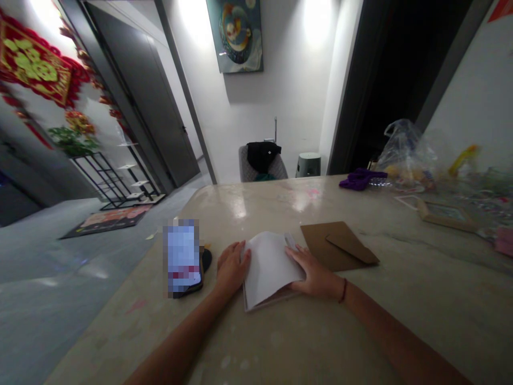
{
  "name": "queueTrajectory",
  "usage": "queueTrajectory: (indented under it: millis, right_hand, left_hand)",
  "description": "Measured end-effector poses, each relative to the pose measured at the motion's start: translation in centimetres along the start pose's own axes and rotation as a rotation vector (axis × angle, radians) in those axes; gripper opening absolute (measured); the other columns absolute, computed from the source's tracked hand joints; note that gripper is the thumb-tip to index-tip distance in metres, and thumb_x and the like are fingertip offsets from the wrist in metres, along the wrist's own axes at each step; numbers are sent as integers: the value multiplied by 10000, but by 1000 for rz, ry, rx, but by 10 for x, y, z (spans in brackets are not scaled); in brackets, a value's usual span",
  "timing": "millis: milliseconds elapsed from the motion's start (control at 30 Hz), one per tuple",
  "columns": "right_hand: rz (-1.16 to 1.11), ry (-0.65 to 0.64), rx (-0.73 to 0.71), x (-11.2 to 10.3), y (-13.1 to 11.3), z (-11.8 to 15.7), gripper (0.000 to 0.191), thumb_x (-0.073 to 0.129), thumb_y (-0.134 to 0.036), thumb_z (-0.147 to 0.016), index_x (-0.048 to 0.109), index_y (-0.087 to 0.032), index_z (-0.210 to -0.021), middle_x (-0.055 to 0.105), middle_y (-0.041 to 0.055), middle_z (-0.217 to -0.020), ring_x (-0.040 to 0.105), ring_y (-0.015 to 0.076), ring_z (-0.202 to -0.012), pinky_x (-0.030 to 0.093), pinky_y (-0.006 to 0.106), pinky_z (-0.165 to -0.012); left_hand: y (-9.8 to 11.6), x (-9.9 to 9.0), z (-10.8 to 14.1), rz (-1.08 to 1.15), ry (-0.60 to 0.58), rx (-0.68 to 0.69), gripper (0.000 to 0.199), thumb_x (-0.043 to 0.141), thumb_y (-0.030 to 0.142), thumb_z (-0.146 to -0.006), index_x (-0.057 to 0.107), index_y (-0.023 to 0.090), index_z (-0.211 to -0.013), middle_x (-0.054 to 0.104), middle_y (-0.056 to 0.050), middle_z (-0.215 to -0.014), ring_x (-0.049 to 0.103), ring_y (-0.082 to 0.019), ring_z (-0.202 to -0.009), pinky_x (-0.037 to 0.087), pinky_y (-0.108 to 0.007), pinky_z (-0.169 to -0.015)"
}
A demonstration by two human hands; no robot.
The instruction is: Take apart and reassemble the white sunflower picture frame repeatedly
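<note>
A pale, marbled table [256, 342] fills the foreground, its top reflecting the lights. Beyond it, a grey door [148, 96] stands to the left, and a picture [240, 35] hangs on the wall above a grey chair [245, 166] with a black garment [263, 155] over its back; a pale green stool [308, 164] is to the chair's right. At the far right of the table, clutter crowds the surface: a clear plastic bag [406, 155] with things inside, a wooden frame [447, 215] lying flat in front of it, and a bunched purple cloth [360, 179] to the bag's left. A brown envelope [336, 248] lies just beyond the right hand [316, 272], its flap toward the right. Left of the left hand [232, 270] a phone [184, 259] is propped up, its screen blurred out, with a dark round object [207, 260] behind it. Between the hands, near the middle of the table, a white sheet [268, 267] bows upward over a thin, pale flat piece [256, 307], whose near edge shows. The left hand is open, fingers close together along the sheet's left edge; the right is partly open, fingers slightly spread over the right edge and thumb by the near corner. Both cover parts of those edges, so any grip underneath cannot be told. Smallest is a thin red bracelet [343, 290] on the right wrist
</note>
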State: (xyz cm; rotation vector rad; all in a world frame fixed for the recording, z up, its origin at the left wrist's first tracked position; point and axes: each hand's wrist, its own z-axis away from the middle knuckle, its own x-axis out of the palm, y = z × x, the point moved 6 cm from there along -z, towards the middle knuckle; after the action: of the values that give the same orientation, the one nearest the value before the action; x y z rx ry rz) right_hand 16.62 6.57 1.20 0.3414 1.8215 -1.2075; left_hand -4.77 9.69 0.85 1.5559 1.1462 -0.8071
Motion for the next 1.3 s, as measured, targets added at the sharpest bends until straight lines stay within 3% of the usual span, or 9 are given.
queueTrajectory:
  millis: [267, 400, 500, 633, 867, 967, 1100, 1233, 1300]
  right_hand:
    - [233, 384, -229, -26, -17, 5, 482, 412, -83, -762, 495, -195, -1224, 586, 69, -1200, 530, 187, -1108, 305, 478, -1032]
    - [345, 421, -279, -23, -20, 8, 459, 396, -111, -812, 473, -185, -1258, 568, 77, -1224, 521, 200, -1123, 365, 434, -1006]
    - [347, 417, -226, -21, -19, 8, 458, 363, -144, -844, 437, -186, -1294, 521, 68, -1277, 496, 201, -1155, 396, 387, -989]
    - [278, 421, -166, -22, -18, 8, 464, 314, -147, -865, 395, -186, -1321, 479, 67, -1311, 495, 191, -1161, 426, 369, -960]
    - [251, 482, -181, -25, -19, 11, 504, 290, -77, -836, 402, -191, -1314, 481, 60, -1308, 479, 164, -1177, 418, 341, -969]
    - [291, 486, -197, -24, -21, 12, 517, 282, -56, -822, 458, -227, -1277, 475, 42, -1316, 449, 179, -1205, 412, 362, -971]
    - [247, 583, -74, -30, -17, 14, 539, 314, -59, -802, 465, -281, -1270, 331, 32, -1415, 384, 215, -1254, 410, 383, -961]
    - [-47, 747, 86, -36, 0, 15, 655, 399, -152, -801, 170, -230, -1409, 219, 80, -1464, 374, 231, -1259, 407, 394, -964]
    - [-252, 806, 137, -36, 15, 13, 698, 414, -229, -820, 62, -183, -1420, 300, 134, -1425, 453, 226, -1196, 430, 387, -934]
  left_hand:
    - [-2, -11, -2, 213, 114, -3, 373, 355, 319, -863, 570, 126, -1099, 602, -107, -1132, 522, -204, -1082, 349, -345, -979]
    - [0, -23, 3, 268, 191, -21, 360, 346, 377, -853, 628, 178, -748, 646, -47, -770, 590, -180, -767, 431, -286, -731]
    - [-1, -22, 7, 319, 110, -116, 542, 327, 509, -830, 505, 194, -426, 488, -2, -436, 484, -143, -457, 326, -251, -494]
    - [-1, -21, 13, 427, 41, -210, 634, 360, 620, -763, 432, 196, -298, 331, 18, -304, 359, -113, -332, 230, -249, -432]
    - [22, -13, 20, 838, -237, -242, 594, 396, 632, -735, 686, 123, -638, 522, -2, -387, 376, -90, -324, 272, -223, -397]
    - [28, -16, 22, 994, -226, -248, 513, 514, 572, -699, 661, 112, -872, 574, 9, -487, 453, -92, -359, 289, -201, -373]
    - [31, -13, 27, 1120, -216, -283, 682, 621, 479, -666, 464, 109, -1217, 581, 34, -524, 522, -110, -410, 342, -189, -383]
    - [27, -14, 29, 1140, -91, -286, 736, 671, 456, -628, 447, 98, -1231, 515, 77, -481, 456, -76, -404, 317, -174, -404]
    - [24, -14, 29, 1164, -26, -276, 748, 676, 460, -620, 438, 105, -1233, 524, 73, -525, 481, -81, -463, 344, -178, -445]
